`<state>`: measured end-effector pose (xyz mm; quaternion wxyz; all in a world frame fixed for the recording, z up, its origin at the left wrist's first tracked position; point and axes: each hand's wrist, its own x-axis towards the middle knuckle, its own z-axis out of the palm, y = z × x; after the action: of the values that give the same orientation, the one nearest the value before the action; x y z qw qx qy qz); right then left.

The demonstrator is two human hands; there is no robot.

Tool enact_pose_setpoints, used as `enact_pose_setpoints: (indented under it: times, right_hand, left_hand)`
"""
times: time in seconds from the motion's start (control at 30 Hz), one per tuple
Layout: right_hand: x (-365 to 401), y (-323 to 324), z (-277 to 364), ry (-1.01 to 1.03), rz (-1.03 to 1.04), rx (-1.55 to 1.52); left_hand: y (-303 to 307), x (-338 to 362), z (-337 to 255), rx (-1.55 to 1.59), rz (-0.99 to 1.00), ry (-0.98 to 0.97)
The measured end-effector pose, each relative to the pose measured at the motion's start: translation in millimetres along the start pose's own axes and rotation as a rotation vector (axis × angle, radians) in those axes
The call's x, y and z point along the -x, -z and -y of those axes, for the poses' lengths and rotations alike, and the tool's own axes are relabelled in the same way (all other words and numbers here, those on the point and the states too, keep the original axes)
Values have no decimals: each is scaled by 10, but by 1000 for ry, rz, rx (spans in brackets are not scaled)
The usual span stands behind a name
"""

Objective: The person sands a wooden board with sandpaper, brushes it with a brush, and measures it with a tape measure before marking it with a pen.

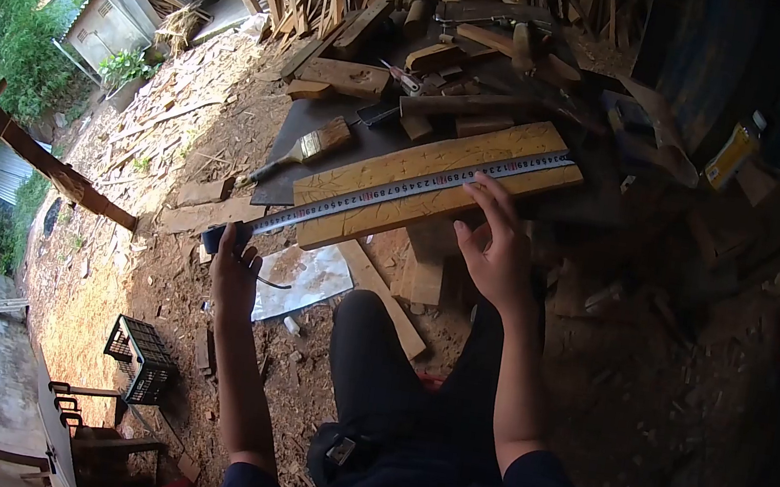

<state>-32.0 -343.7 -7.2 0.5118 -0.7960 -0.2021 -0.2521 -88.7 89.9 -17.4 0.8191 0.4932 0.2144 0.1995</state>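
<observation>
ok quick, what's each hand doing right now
Left hand: closed around the tape measure case.
Right hand: open, fingertips at the tape blade on the wooden board; whether pressing, can't tell.

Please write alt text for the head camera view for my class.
A person's left hand holds a tape measure, its blade stretched along a wooden board; the right hand is at the blade. A brush lies beside the board.

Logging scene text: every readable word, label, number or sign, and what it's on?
"3 4 5 6 7 8 9": tape, digits in repeating runs; its red marks are too blurred to read.
Bottle: any lettering too small and blurred.
No other readable text.
</observation>
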Motion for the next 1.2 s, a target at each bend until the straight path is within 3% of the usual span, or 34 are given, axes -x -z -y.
enact_pose_setpoints:
  times: [0.13,0.53,0.63,0.73,0.87,0.93,1.03,1.2]
  right_hand:
    - [7,7,11,-18,11,-1]
    - [0,3,6,-10,2,-1]
    - [0,-1,-2,5,-5,6]
    - [3,10,24,-22,9,-14]
    - [5,15,22,-22,12,-11]
    - [4,6,16,-10,6,0]
    - [1,5,26,-19,9,2]
    - [8,-4,17,-12,3,2]
  left_hand:
    - [-259,176,-82,86,-44,-8]
    - [216,-54,17,34,164,-4]
    - [157,97,48,-97,114,-108]
    - [-32,244,-104,-61,-64,28]
    - [310,73,24,-201,44,-80]
    - [225,99,-80,-175,6,-45]
    - [138,112,-148,-234,111,-136]
    - [-106,248,-237,-510,121,-261]
